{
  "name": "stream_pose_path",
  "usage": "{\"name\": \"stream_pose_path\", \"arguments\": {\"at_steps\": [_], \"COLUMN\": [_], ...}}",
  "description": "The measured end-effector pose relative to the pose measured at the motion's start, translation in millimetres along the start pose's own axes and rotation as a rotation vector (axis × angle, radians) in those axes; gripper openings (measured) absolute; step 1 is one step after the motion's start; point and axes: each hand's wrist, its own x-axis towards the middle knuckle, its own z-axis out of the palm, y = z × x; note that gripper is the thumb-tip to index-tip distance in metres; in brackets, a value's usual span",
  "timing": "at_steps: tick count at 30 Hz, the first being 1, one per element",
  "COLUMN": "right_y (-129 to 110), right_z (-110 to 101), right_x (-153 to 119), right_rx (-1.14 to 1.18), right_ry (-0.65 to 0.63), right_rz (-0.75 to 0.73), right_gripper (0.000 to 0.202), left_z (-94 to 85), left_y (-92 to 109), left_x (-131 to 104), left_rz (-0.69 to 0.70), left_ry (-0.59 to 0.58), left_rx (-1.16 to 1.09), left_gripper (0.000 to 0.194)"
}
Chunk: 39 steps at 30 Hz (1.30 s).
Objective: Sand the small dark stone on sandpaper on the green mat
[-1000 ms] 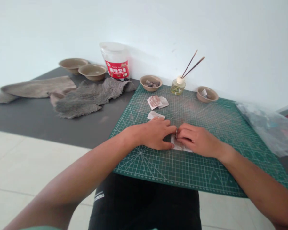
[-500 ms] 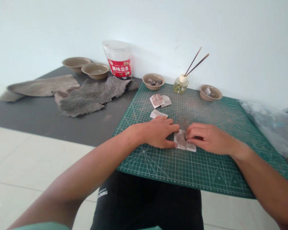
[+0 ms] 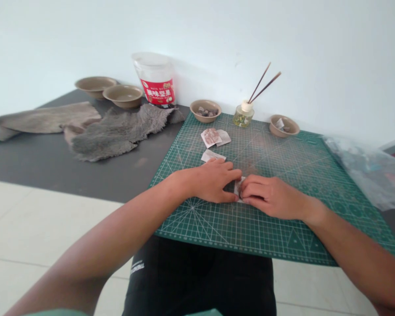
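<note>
My left hand [image 3: 215,181] lies on the green cutting mat [image 3: 213,219] with thumb and forefinger spread, their tips at the left edge of a small white paper square [image 3: 237,188]. Brownish smudges mark that square. My right hand [image 3: 266,194] is closed in a pinch over it, covering most of it; whatever the fingertips hold is hidden. Just beyond my left fingers is a white paper piece [image 3: 212,155]. Farther back, a brown-smeared paper square [image 3: 211,137] overlaps a paler one [image 3: 224,138].
Along the wall stand a bowl of small dark lumps [image 3: 195,109], a reed diffuser [image 3: 242,117], a bowl with paper scraps [image 3: 276,131] and a red-labelled plastic tub [image 3: 156,83]. Grey hide pieces [image 3: 108,136] and two bowls [image 3: 123,98] lie left, a clear plastic bag [image 3: 365,171] right.
My right hand has moved left across the paper square, now covering most of it, close to my left fingertips. My left hand keeps its place at the paper's edge. The whole view has shifted slightly.
</note>
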Motion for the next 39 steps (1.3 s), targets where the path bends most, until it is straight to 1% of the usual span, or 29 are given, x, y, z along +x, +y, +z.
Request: {"name": "stream_pose_path", "arguments": {"at_steps": [3,5,8,9,11,13,14,16,18,20,21,23,25,26,29,31,33,35,36,39], "right_y": [2.6,4.7,1.8,0.2,-0.8,2.0,3.9,6.3,5.1,2.7,2.3,3.6,6.0,6.6,4.2,2.5,3.3,5.2,5.4,2.4], "right_z": [0.0,-1.4,-0.2,1.0,2.4,0.9,-0.7,-3.2,-2.4,0.6,1.8,1.4,-1.8,-3.4,-3.3,-0.9,-0.5,-2.9,-4.4,-5.9], "right_x": [-0.5,-2.9,-4.0,-3.2,-0.8,-0.1,-0.8,-3.3,-4.7,-3.9,-2.9,-1.6,-2.4,-3.2,-4.3,-2.9,-1.6,-2.2,-3.0,-5.1], "right_rx": [-0.103,-0.115,-0.064,-0.063,-0.104,-0.135,-0.128,-0.083,-0.041,-0.049,-0.068,-0.108,-0.11,-0.095,-0.053,-0.085,-0.131,-0.131,-0.106,-0.029], "right_ry": [0.077,0.079,-0.008,-0.017,0.023,0.078,0.082,0.045,-0.003,-0.007,0.009,0.052,0.062,0.045,-0.036,-0.011,0.049,0.059,0.036,-0.052], "right_rz": [0.116,0.139,0.058,0.038,0.05,0.108,0.131,0.122,0.062,0.023,0.031,0.096,0.15,0.147,0.055,0.049,0.109,0.146,0.136,0.037], "right_gripper": [0.013,0.012,0.013,0.014,0.016,0.015,0.014,0.013,0.013,0.015,0.016,0.016,0.014,0.014,0.014,0.016,0.016,0.016,0.015,0.015], "left_z": [0.7,0.5,-0.4,-0.6,-0.5,-0.2,-0.1,-0.1,-0.5,-0.9,-1.0,-0.9,-0.7,-0.6,-0.6,-0.5,-0.4,-0.1,0.0,0.4], "left_y": [-0.4,0.0,0.6,0.7,0.7,0.6,0.6,0.7,0.8,0.8,0.7,0.5,0.2,0.2,0.1,0.1,0.4,0.6,0.7,0.3], "left_x": [-0.4,-0.5,-0.2,0.0,0.3,0.3,0.3,0.1,-0.1,-0.1,0.0,0.1,0.2,0.2,0.1,0.1,0.1,0.1,0.1,0.3], "left_rz": [0.004,0.004,0.003,0.003,-0.002,-0.012,-0.015,-0.01,-0.003,-0.003,-0.007,-0.014,-0.015,-0.013,-0.011,-0.017,-0.023,-0.023,-0.019,-0.011], "left_ry": [0.017,0.014,-0.002,-0.005,-0.008,-0.007,-0.006,-0.007,-0.012,-0.018,-0.019,-0.015,-0.011,-0.012,-0.024,-0.026,-0.02,-0.013,-0.011,-0.012], "left_rx": [0.003,0.001,-0.007,-0.006,0.004,0.015,0.016,0.01,-0.001,-0.003,-0.001,0.005,0.003,-0.001,-0.013,-0.013,-0.007,-0.003,-0.004,-0.007], "left_gripper": [0.037,0.037,0.037,0.037,0.037,0.038,0.038,0.038,0.038,0.037,0.037,0.038,0.039,0.039,0.039,0.037,0.037,0.037,0.038,0.039]}}
